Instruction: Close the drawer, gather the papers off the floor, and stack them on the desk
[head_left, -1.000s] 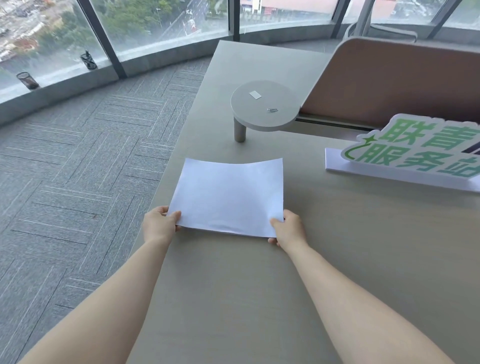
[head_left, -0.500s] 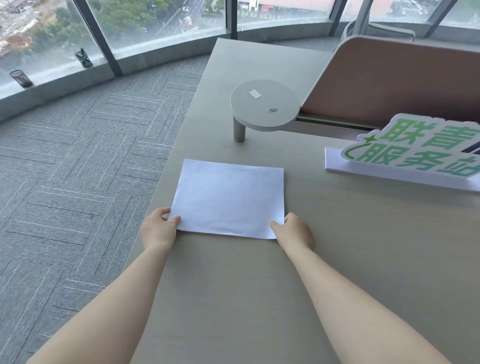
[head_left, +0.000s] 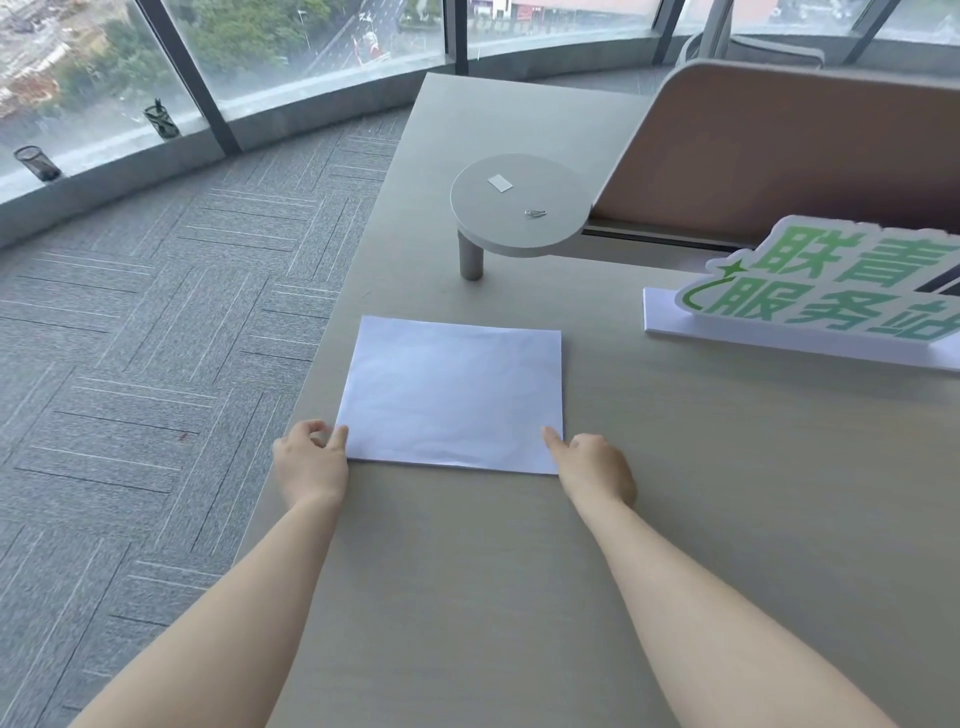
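A flat stack of white papers (head_left: 454, 392) lies on the beige desk (head_left: 519, 597), close to its left edge. My left hand (head_left: 310, 462) sits at the near left corner, a fingertip touching the paper's edge and fingers loosely apart. At the near right corner, my right hand (head_left: 592, 465) lays one fingertip on the sheet. Neither hand grips the stack. No drawer is in view, and no paper shows on the carpet.
A round grey raised shelf (head_left: 522, 205) with a paper clip (head_left: 535, 213) stands behind the stack. A white and green sign (head_left: 810, 306) and a tan divider panel (head_left: 779, 156) fill the right. Grey carpet (head_left: 130, 338) and windows lie left.
The stack, held slightly lifted and curved a second ago, now lies flat on the desk. Both hands have loosened from the near corners and only touch them.
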